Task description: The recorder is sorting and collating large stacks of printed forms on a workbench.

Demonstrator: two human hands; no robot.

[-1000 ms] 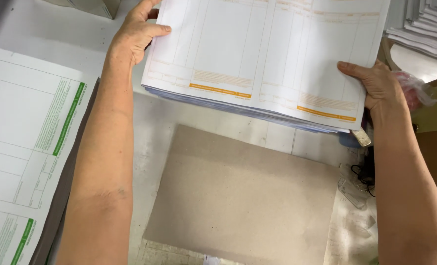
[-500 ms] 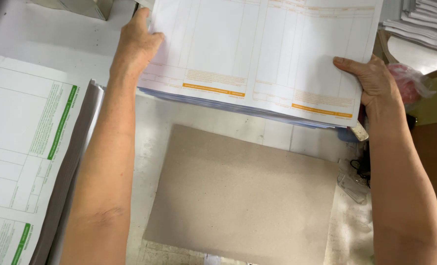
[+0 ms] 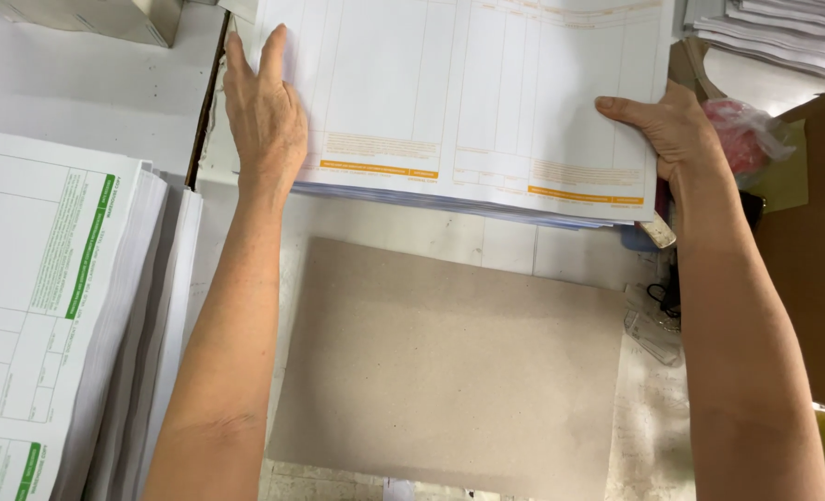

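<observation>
The left hand (image 3: 266,116) is laid flat, fingers spread, on the left edge of a stack of ruled forms with orange bands (image 3: 473,102); the right hand (image 3: 672,130) is closed on its right edge, thumb on top. The stack is held at the far side of the worn white table (image 3: 88,88), beyond a sheet of grey board (image 3: 449,362). With loose lower sheets fanned at the near edge, some could probably slip out if the grip is eased. Green-banded forms (image 3: 51,306) are piled at left.

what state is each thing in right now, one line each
stack of white forms with orange bars: held at both side edges
left hand: flat on the stack's left edge
right hand: gripping the right edge
grey cardboard sheet: lying flat, untouched
pile of green-barred forms: stacked, untouched
</observation>
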